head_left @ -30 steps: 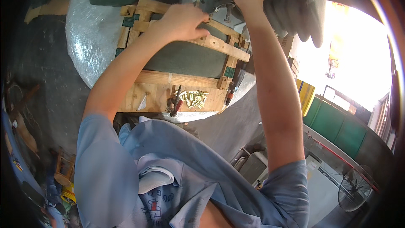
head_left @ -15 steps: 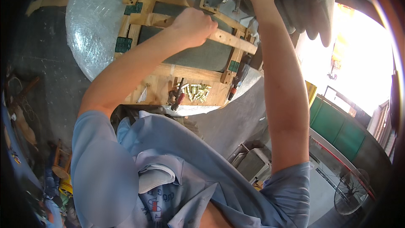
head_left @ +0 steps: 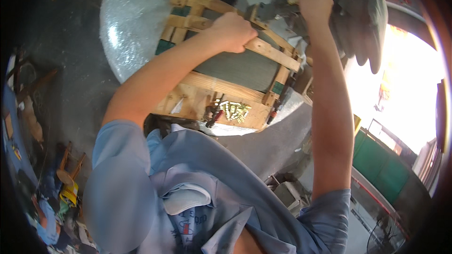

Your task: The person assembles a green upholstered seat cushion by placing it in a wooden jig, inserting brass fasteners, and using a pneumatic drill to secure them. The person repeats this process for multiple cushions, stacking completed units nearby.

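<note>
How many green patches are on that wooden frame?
3 that show on the wooden frame: an upper-left patch, a lower-left patch and a right-side patch. The left arm may hide more.

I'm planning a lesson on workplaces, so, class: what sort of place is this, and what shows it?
Probably a small workshop, perhaps for woodwork or upholstery. The left hand grips a wooden frame, and near it lie gold-coloured metal pieces and a red-handled tool.

left hand grips a pale wooden bar.
</note>
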Motion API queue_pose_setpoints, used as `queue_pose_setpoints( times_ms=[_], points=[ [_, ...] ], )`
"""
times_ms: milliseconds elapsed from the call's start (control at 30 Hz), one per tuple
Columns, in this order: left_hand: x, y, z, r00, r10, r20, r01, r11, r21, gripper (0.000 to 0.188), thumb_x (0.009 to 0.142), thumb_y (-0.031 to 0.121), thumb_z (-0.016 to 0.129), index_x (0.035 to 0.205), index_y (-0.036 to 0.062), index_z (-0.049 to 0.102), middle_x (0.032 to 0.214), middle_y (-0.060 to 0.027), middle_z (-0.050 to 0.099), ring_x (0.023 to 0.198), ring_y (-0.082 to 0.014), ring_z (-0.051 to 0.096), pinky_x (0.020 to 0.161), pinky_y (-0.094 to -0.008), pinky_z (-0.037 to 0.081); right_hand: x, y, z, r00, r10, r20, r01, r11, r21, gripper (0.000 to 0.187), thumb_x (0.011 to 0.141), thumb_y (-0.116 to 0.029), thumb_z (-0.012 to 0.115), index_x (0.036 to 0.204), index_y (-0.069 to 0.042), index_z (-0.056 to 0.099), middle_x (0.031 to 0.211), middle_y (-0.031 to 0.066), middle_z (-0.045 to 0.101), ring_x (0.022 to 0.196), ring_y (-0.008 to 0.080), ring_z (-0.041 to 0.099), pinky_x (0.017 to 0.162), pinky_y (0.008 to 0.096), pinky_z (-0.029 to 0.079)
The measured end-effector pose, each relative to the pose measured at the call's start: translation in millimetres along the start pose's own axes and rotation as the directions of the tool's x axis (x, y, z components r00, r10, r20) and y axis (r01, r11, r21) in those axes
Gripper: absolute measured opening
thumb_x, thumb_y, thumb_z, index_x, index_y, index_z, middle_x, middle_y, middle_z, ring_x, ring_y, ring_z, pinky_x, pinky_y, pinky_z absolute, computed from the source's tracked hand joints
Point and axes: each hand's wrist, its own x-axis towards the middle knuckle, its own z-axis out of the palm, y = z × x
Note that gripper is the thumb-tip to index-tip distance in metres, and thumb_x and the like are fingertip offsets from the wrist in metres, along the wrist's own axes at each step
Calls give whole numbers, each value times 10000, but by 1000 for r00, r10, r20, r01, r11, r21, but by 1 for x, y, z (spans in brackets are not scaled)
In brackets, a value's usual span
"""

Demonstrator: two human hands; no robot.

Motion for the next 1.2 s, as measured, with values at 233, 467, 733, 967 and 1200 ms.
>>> queue_pose_setpoints(
  times_ms=[233, 467, 733, 967, 1200],
  points=[
    [8, 1, -3, 999, -11, 30, 11, 1000, 22, 283, 827, 309, 826, 1041, 126, 796, 935, -86, 806, 885, -324, 791, 757, -461, 626, 7, 5, 4, 998, -60, -7, 59, 997, -56, 368, 1051, -397, 623, 1131, -96, 819, 865, 44, 828, 941, 243, 795, 935, 387, 564],
    [10, -9, 0, 998, 18, -64, -16, 1000, 26, 227, 817, 264, 813, 1001, 131, 810, 922, -82, 805, 915, -317, 790, 785, -469, 621, 7, 10, 2, 998, -56, 1, 56, 998, -1, 299, 1050, -321, 642, 1117, -87, 816, 879, 73, 829, 970, 259, 798, 868, 418, 589],
    [13, -4, 0, 997, -53, -49, 54, 999, 7, 246, 820, 282, 826, 1018, 145, 773, 904, -85, 793, 926, -321, 775, 816, -454, 608, 8, 0, -3, 991, -84, 103, 73, 992, 102, 286, 1044, -248, 685, 1091, 11, 797, 783, 131, 781, 613, 201, 750, 632, 369, 578],
    [15, -1, -4, 995, -47, -84, 46, 999, -12, 209, 823, 229, 824, 985, 99, 807, 959, -103, 810, 933, -312, 793, 816, -462, 630, 67, 41, 16, 985, -121, 119, 96, 975, 199, 271, 1028, -227, 712, 1110, 17, 796, 805, 125, 775, 638, 211, 756, 556, 370, 575],
    [17, -1, 3, 997, -15, -79, 14, 1000, -13, 213, 821, 265, 786, 980, 125, 769, 879, -107, 792, 866, -338, 784, 760, -479, 613, 72, 49, 88, 955, -42, -295, 87, 986, 139, 279, 973, -281, 759, 1062, -17, 783, 803, 123, 789, 660, 223, 784, 629, 356, 632]
  ],
)
